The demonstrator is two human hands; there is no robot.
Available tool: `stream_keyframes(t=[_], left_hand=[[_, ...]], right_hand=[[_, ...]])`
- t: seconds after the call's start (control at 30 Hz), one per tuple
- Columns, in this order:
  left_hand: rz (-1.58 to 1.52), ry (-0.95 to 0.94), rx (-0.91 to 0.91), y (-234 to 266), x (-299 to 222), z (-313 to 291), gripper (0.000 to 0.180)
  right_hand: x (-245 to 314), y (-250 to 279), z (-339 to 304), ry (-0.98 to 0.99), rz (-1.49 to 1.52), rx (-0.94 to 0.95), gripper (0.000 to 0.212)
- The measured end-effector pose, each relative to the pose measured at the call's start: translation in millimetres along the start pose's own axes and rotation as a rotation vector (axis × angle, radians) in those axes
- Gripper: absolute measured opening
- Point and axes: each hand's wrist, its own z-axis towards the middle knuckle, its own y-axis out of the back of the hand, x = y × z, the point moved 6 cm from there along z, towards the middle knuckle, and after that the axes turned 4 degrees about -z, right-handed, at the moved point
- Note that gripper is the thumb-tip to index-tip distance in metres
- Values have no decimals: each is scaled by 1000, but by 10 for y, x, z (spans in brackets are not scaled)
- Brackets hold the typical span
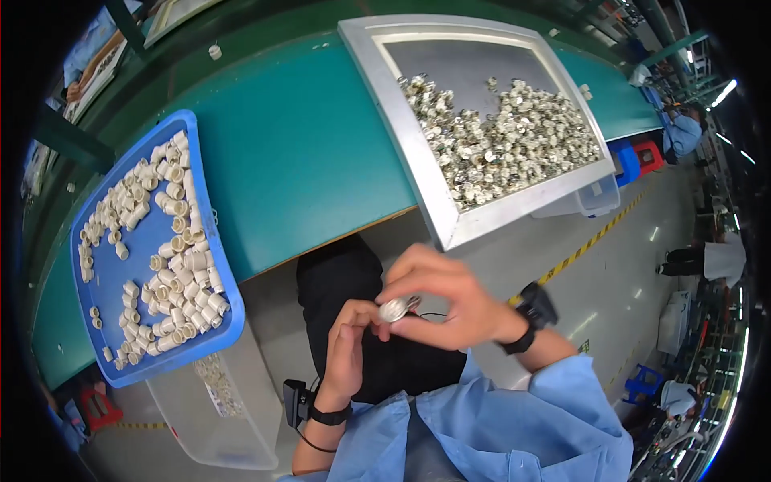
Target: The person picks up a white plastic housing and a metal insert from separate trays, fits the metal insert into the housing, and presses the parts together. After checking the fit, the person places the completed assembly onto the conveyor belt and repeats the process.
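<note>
Above my lap, the thumb and fingers of my right hand pinch a small round whitish part with a shiny, ridged look. Something small and reddish shows just behind it. My left hand is closed beside it, its fingertips meeting at the part's left side; what they grip, if anything, is hidden. To the left, a blue tray carries many white hollow cylindrical plastic pieces. A silver-framed tray at the right holds a heap of small white-and-metal parts.
Both trays lie on a green-topped table, overhanging its near edge. Below the blue tray stands a translucent bin; another clear bin sits under the framed tray. People, stools and yellow-black floor tape are farther off at right.
</note>
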Motion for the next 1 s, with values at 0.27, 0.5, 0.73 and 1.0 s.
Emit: stream_keyframes(t=[0.27,0.5,0.73,1.0], left_hand=[[251,17,-185,539,-43,-506,36],[357,75,-515,974,11,-1130,33],[233,173,-847,1086,91,-1357,34],[443,-265,-373,668,-1030,-1012,32]], right_hand=[[-185,2071,1472,-95,-514,-249,27],[-1773,3191,2957,-329,-864,-389,31],[-2693,3237,3119,-614,-1024,-376,34],[-2259,3516,2410,-39,-891,-431,43]])
